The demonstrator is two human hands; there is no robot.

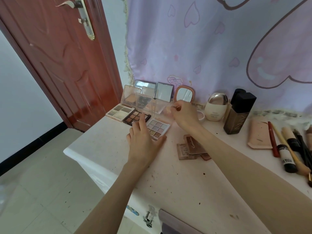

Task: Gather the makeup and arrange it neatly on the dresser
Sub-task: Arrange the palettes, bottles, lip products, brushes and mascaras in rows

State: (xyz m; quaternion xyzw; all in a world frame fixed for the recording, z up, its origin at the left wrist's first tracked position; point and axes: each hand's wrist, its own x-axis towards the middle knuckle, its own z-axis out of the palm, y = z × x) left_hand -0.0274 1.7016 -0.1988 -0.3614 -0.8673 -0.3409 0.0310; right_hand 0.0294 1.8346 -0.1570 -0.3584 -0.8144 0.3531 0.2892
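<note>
Now the left hand (143, 141) lies with straight, slightly spread fingers on the near edge of the open pastel eyeshadow palette (157, 129), which sits on the white speckled dresser top (104, 146) near its back left corner. The right hand (184, 115) is raised just behind this palette; its fingertips pinch the top edge of the clear plastic lid (160, 105), but this part is blurred, so the hold is probably a light one. To the left stand an open brown eyeshadow palette (136, 116) and an open pink palette with pale pans (120, 113), side by side. A closed brown compact (195, 146) lies under the right forearm. A dark foundation bottle (237, 114) stands to the right.
</note>
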